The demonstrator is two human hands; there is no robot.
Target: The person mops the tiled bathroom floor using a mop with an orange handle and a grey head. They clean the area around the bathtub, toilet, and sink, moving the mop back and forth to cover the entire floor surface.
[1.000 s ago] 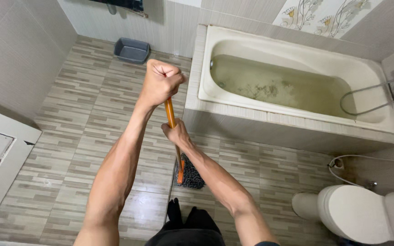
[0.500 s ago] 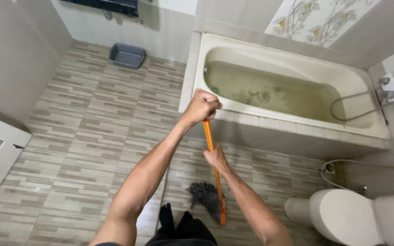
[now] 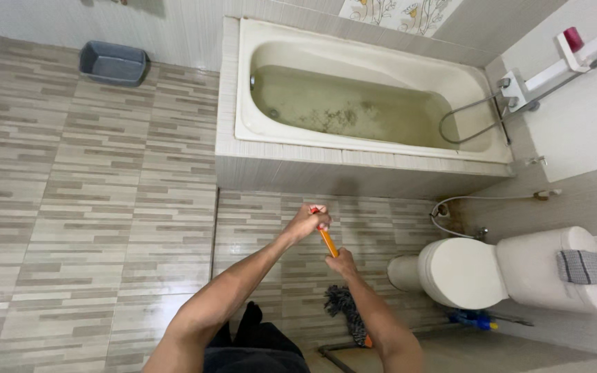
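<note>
A grey tub (image 3: 112, 63) sits at ten o'clock on the tiled floor (image 3: 91, 207). The left hand (image 3: 307, 221) grips the orange mop handle (image 3: 327, 242) at its top; the right hand (image 3: 342, 263) is clenched around it lower down. The dark mop head (image 3: 345, 311) rests on the floor at six o'clock, left of the toilet (image 3: 492, 269); the bathtub (image 3: 361, 103) lies at twelve.

We cannot follow the orange mop handle (image 3: 327, 242) along its whole run: below the right hand (image 3: 343, 263) it passes behind the forearm, and only a sliver of orange shows again beside the grey mop head (image 3: 345, 314). The handle's top end sits buried inside the left hand (image 3: 309, 221). Right of the mop head, beneath the toilet (image 3: 513, 271), lies a blue and yellow object (image 3: 475, 320) too small for us to identify (a brush, possibly). The dark bar (image 3: 336, 358) below the mop head is cut off by the bottom edge.
</note>
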